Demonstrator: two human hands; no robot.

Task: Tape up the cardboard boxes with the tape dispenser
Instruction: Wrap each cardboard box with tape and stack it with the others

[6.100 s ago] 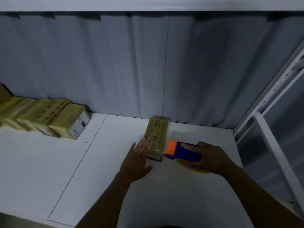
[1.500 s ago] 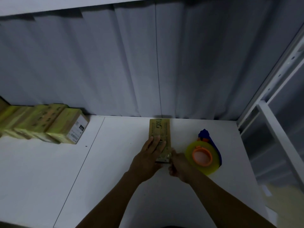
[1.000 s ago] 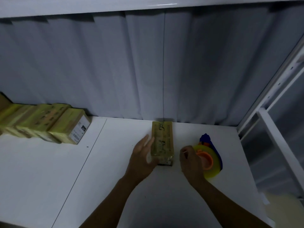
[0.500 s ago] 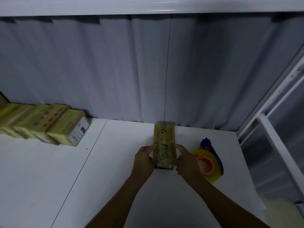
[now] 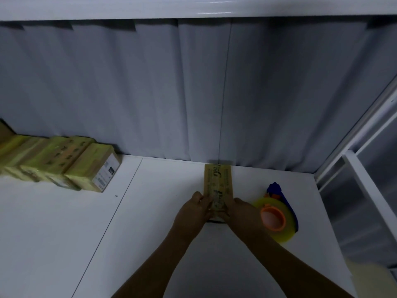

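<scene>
Grip on cardboard box [image 5: 218,179], both sides

Your left hand [image 5: 193,214] and right hand [image 5: 240,214] hold the near end of the narrow cardboard box, fingers curled onto its top from either side. It lies flat on the white table [image 5: 64,233], its far end against the grey curtain [image 5: 150,93]. The tape dispenser [image 5: 277,220], yellow roll on an orange hub, lies on its side just beside your right hand. A row of yellow-taped boxes [image 5: 64,166] sits well apart at the left, along the curtain.
</scene>
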